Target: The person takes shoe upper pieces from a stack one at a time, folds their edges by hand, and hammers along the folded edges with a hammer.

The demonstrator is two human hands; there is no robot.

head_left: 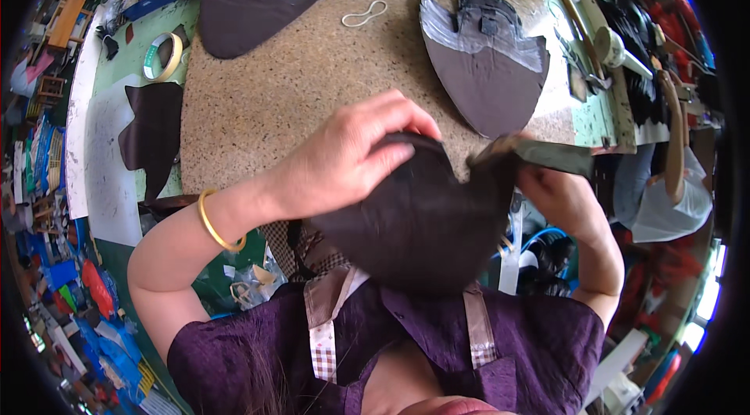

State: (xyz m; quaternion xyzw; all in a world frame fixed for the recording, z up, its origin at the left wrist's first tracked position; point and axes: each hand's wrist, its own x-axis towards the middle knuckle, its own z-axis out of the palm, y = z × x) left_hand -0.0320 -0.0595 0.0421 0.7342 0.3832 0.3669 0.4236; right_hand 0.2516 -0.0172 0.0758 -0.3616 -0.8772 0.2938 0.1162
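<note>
A dark brown, leather-like piece (414, 220) hangs between my two hands in front of my chest, above the near edge of the board. My left hand (344, 149) is closed on its upper left edge, with the thumb and fingers pinching it. At the other end, my right hand (558, 200) grips a corner where a flap (551, 155) with a greyish-green underside is folded over. A notch shows in the upper edge between the hands. Part of my right hand's fingers is hidden behind the material.
On the speckled board (289, 102) lie a pointed brown piece with a silvery band (492, 87), a larger brown piece (242, 20) and a looped string (363, 15). A tape roll (178, 55) and a brown cutout (155, 134) lie left. At far right is another person (672, 188).
</note>
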